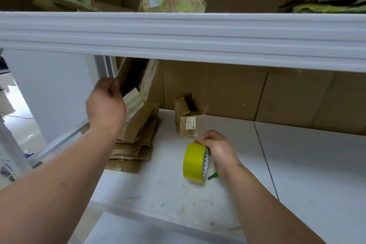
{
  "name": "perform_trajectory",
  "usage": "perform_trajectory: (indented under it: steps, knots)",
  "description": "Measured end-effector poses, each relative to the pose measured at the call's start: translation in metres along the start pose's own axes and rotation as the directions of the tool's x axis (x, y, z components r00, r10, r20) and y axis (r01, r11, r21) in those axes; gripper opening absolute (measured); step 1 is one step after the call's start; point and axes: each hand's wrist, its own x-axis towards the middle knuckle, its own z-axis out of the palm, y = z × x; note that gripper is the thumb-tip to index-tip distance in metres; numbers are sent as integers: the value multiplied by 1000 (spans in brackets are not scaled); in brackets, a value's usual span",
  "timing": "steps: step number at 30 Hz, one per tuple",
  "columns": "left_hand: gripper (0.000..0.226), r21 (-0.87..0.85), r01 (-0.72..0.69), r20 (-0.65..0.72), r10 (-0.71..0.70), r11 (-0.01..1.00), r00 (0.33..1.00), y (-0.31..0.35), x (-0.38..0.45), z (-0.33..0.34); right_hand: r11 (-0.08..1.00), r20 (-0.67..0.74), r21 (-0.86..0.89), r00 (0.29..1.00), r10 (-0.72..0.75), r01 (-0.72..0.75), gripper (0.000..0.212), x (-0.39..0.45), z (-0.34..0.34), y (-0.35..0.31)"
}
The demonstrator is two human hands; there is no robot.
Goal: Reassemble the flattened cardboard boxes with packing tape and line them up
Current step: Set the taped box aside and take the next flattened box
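- The flattened cardboard boxes (pixel 136 140) lie stacked at the left end of the shelf board (pixel 297 164), directly under the left hand (pixel 107 103) and well to the left of the right hand (pixel 217 148).
- One piece from that stack, a leaning cardboard piece (pixel 136 83), stands tilted with its long axis running up and away from the left hand towards the rail overhead.
- The left hand has its fingers curled round the near edge of this piece, thumb on top; how deep the fingers reach behind it is hidden.
- The left hand is clearly the nearer one to the cardboard, so my judgement is that the coming pull or lift belongs to it, drawing the piece out towards the person and clear of the rail.
- The right hand grips the yellow tape roll (pixel 195 162), fingers wrapped over its top; the roll stands on edge on the board, its hole facing sideways.
- Just beyond the right hand's fingertips stands a small open box (pixel 188 121), upright with flaps raised.
- A green-tipped pen-like object (pixel 213 175) lies beside the roll, under the right wrist.
- Above both hands runs the white shelf rail (pixel 178 33), with more cardboard behind.
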Motion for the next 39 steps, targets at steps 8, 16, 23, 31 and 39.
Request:
perform_trajectory:
  steps: [8, 16, 23, 31, 39]
  knots:
    - [18, -12, 107, 639, -74, 994, 765, 24, -46, -1, 965, 109, 207, 976, -188, 163, 31, -32, -67, -47]
    - [14, 136, 62, 672, -139, 989, 727, 26, -83, 23, 998, 248, 57, 968, -43, 30, 16, -71, -90, -27]
    - [64, 313, 195, 528, -341, 930, 778, 12, -80, 35, 994, 249, -37, 964, -91, 104, 27, -90, -74, -20]
    - [42, -11, 233, 690, -162, 972, 706, 13, -78, 1, 991, 212, 73, 969, -125, 112, 33, -111, -57, -19]
    - [81, -33, 167, 926, -33, 985, 377, -16, -79, -15, 967, 230, -210, 968, -96, 146, 38, -114, -49, -23]
